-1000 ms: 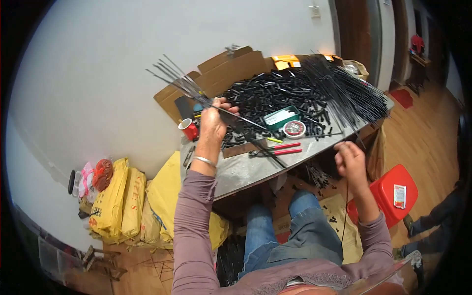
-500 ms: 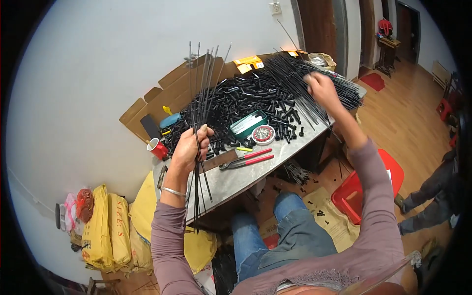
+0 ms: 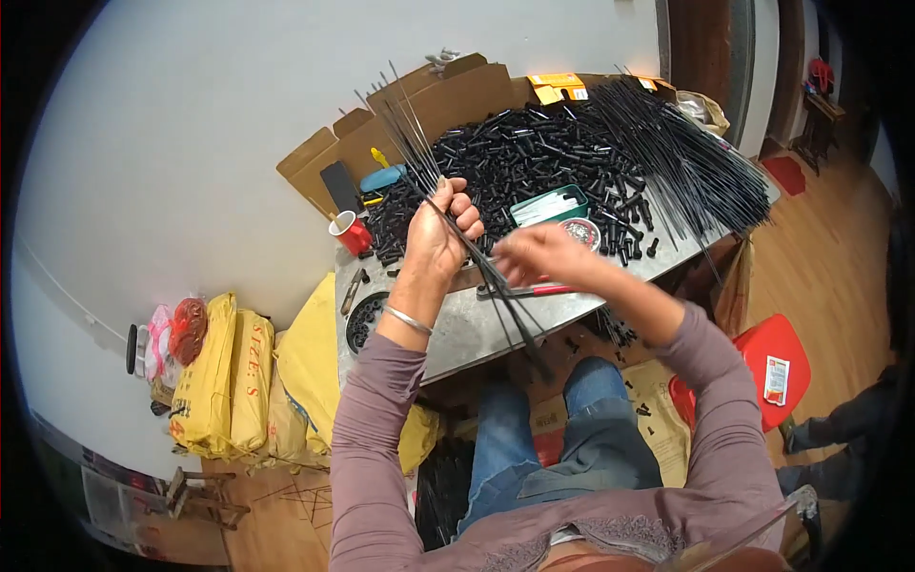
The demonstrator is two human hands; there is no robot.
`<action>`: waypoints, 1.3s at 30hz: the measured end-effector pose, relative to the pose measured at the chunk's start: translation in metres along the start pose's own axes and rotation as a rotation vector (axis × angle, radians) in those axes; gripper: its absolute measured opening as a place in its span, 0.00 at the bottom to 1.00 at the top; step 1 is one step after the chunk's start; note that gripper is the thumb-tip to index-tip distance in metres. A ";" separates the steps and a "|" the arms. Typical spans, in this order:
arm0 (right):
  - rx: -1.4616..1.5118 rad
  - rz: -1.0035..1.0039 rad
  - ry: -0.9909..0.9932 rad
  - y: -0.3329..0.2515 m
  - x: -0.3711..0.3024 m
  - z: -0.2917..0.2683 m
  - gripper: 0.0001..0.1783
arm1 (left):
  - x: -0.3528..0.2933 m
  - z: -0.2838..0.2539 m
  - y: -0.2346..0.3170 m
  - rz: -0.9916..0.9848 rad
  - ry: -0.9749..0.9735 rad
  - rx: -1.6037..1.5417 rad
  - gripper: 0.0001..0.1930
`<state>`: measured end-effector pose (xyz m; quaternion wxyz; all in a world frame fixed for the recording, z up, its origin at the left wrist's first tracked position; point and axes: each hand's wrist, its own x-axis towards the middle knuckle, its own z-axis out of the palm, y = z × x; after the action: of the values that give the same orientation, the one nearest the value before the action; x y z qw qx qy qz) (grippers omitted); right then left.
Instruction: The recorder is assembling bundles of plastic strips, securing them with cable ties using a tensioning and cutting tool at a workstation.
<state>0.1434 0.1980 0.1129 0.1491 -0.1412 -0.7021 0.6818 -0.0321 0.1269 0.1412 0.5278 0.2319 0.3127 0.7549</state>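
My left hand (image 3: 442, 231) is closed around a bundle of long, thin black rods (image 3: 412, 145) above the table's front part. The rods slant, with their upper ends at the far left and their lower ends past the near table edge. Beside the bundle is my right hand (image 3: 545, 255), its fingers smeared by motion; whether it holds a rod cannot be made out. Under the right hand lie red-handled pliers (image 3: 551, 290), partly hidden. A large pile of similar black rods (image 3: 691, 157) lies at the table's right end.
Short black bolt-like pieces (image 3: 534, 143) are heaped across the table (image 3: 448, 348). A green box (image 3: 570, 202), a round tub (image 3: 583, 229), and a red cup (image 3: 351, 234) stand around them. Cardboard (image 3: 457, 103) lines the back. A red stool (image 3: 777, 367) is at right.
My right hand has come from the rod pile on the right to beside my left hand. The bundle in my left hand has tilted. The whole view has shifted.
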 end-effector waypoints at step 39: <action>0.105 -0.095 0.105 -0.015 -0.087 0.027 0.10 | -0.032 0.026 -0.011 0.056 -0.139 0.024 0.25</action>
<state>0.2124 0.1380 0.1257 0.2252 -0.1353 -0.6626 0.7014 0.0036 0.1052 0.1510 0.5241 0.2987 0.2780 0.7476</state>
